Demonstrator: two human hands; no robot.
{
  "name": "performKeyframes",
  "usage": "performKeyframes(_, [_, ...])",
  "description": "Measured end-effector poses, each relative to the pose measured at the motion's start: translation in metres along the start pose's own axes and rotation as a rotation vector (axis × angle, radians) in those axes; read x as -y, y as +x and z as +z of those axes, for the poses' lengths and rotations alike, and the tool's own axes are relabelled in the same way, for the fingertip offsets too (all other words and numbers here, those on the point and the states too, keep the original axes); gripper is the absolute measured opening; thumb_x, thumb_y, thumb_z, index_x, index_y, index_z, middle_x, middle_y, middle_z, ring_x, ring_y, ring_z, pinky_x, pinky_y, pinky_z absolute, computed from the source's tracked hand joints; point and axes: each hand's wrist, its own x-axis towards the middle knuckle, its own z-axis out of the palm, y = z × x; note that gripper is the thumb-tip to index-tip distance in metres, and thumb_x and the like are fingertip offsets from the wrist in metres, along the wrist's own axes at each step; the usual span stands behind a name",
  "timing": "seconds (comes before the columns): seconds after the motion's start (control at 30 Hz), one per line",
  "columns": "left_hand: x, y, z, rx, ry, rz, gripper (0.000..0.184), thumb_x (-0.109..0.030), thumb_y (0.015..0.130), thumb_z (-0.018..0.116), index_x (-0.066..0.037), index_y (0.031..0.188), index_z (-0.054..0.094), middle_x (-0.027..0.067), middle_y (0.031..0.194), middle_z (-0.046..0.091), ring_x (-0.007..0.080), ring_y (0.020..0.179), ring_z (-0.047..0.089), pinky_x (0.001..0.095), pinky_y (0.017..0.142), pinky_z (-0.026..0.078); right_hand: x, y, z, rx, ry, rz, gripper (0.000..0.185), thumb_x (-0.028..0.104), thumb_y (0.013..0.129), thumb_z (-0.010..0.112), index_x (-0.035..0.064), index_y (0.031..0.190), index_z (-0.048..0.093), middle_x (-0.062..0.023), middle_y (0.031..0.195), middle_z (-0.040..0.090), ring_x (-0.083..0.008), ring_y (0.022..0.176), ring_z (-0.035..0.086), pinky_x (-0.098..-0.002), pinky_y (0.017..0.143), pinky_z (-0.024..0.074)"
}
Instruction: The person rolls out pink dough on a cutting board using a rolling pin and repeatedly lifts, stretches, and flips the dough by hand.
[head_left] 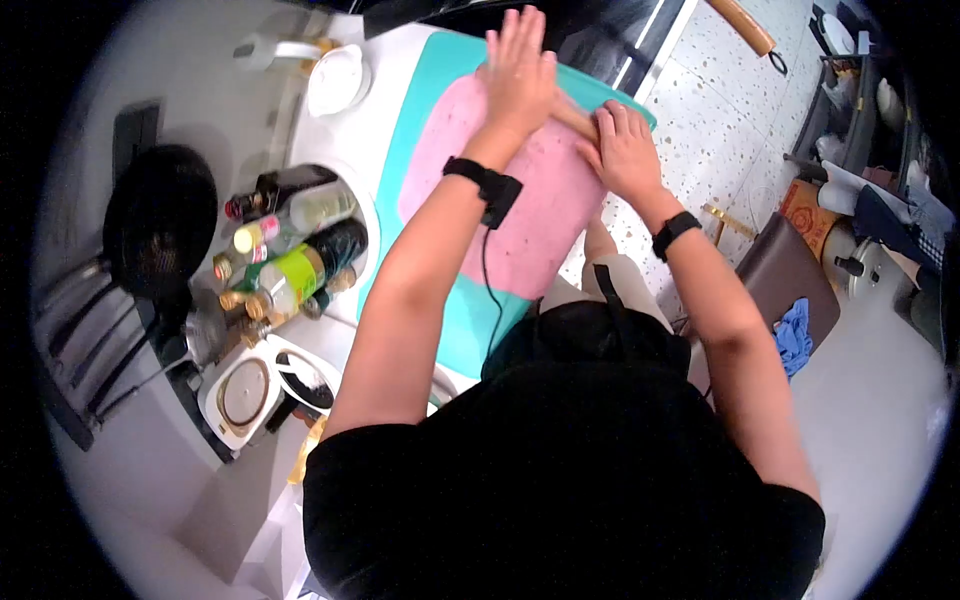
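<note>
We work in a kitchen with a speckled floor beside a white counter. A teal mat covers much of the counter, and on it lies a broad pink sheet, which we take to be dough, flattened and spotted with darker marks. To our left hang a black pan and, nearer the mat, a cluster of bottles. A wooden rolling pin lies across the sheet's far part. Our left hand rests over one end, fingers extended and slightly apart; our right hand covers the other, fingers curved and close together. We cannot tell whether either is clamped on the wood. We judge the step in hand to be rolling the sheet; the next move calls for level, equal pressure from both palms.
</note>
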Motion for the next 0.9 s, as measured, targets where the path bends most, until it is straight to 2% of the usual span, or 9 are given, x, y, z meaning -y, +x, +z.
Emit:
performKeyframes(0.07, [0.020,-0.027,-0.071,0.345,-0.369,-0.237,0.054,-0.023,0.102,0.044,0.000,0.151,0.038,0.0184,0.158,0.036,0.0376,0.149,0.026,0.0533,0.122,0.015,0.001,-0.012,0.001,0.090,0.015,-0.119,0.041,0.038,0.094,0.061,0.0015,0.112,0.055,-0.0166,0.116,0.055,-0.0343,0.108,0.053,-0.0446,0.097,0.0429])
performKeyframes(0.1, [0.028,-0.034,-0.092,0.326,-0.369,-0.253,0.054,-0.022,0.102,0.044,0.001,0.150,0.038,0.0190,0.158,0.036,0.0386,0.149,0.027,0.0538,0.122,0.015,-0.004,-0.008,0.003,0.015,-0.068,-0.207,0.036,0.036,0.094,0.061,0.0032,0.105,0.054,-0.0139,0.107,0.054,-0.0330,0.105,0.054,-0.0445,0.090,0.0452])
performKeyframes(0.3, [0.026,-0.071,-0.172,0.351,-0.328,-0.246,0.053,-0.021,0.102,0.042,0.000,0.151,0.037,0.0198,0.157,0.036,0.0392,0.149,0.026,0.0528,0.122,0.016,0.007,0.005,-0.006,0.157,-0.187,-0.132,0.033,0.032,0.095,0.059,0.0032,0.109,0.054,-0.0142,0.108,0.055,-0.0327,0.106,0.057,-0.0464,0.085,0.0492])
performKeyframes(0.53, [0.018,-0.099,-0.213,0.410,-0.356,-0.282,0.052,-0.020,0.103,0.041,-0.002,0.152,0.037,0.0175,0.158,0.036,0.0375,0.149,0.027,0.0501,0.123,0.017,0.004,0.034,0.001,0.041,-0.185,-0.034,0.035,0.031,0.093,0.064,0.0049,0.112,0.052,-0.0166,0.110,0.057,-0.0368,0.105,0.058,-0.0482,0.083,0.0517])
performKeyframes(0.57, [0.020,-0.104,-0.218,0.406,-0.352,-0.278,0.052,-0.020,0.103,0.041,-0.002,0.152,0.037,0.0175,0.158,0.036,0.0375,0.149,0.027,0.0501,0.123,0.017,0.001,0.037,-0.002,0.133,-0.251,-0.004,0.032,0.031,0.095,0.059,0.0067,0.115,0.051,-0.0155,0.118,0.057,-0.0359,0.114,0.056,-0.0512,0.090,0.0506])
performKeyframes(0.7, [0.024,-0.120,-0.237,0.446,-0.320,-0.302,0.052,-0.019,0.103,0.042,-0.001,0.151,0.037,0.0172,0.158,0.036,0.0368,0.149,0.027,0.0488,0.123,0.017,-0.014,0.045,0.012,0.162,-0.247,-0.061,0.027,0.025,0.097,0.054,0.0058,0.115,0.050,-0.0162,0.115,0.057,-0.0374,0.110,0.057,-0.0507,0.089,0.0521])
performKeyframes(0.8, [0.024,-0.129,-0.248,0.469,-0.300,-0.288,0.052,-0.019,0.102,0.042,-0.001,0.151,0.038,0.0178,0.157,0.037,0.0367,0.149,0.028,0.0486,0.123,0.018,0.030,0.018,-0.014,0.019,-0.112,-0.169,0.024,0.019,0.095,0.053,0.0045,0.113,0.050,-0.0175,0.112,0.056,-0.0394,0.106,0.058,-0.0482,0.086,0.0529])
performKeyframes(0.87, [0.024,-0.129,-0.242,0.467,-0.287,-0.275,0.052,-0.019,0.102,0.043,-0.001,0.150,0.038,0.0181,0.157,0.038,0.0366,0.148,0.028,0.0487,0.122,0.019,0.060,-0.023,-0.021,0.073,-0.035,-0.145,0.020,0.014,0.093,0.053,0.0014,0.108,0.050,-0.0195,0.108,0.054,-0.0408,0.099,0.058,-0.0476,0.085,0.0529])
performKeyframes(0.9, [0.022,-0.131,-0.234,0.492,-0.301,-0.239,0.052,-0.020,0.101,0.044,0.000,0.150,0.039,0.0178,0.156,0.039,0.0367,0.148,0.029,0.0489,0.122,0.020,0.068,-0.038,-0.021,0.124,-0.046,-0.126,0.028,0.019,0.095,0.052,0.0004,0.116,0.050,-0.0197,0.116,0.054,-0.0407,0.108,0.056,-0.0487,0.092,0.0500])
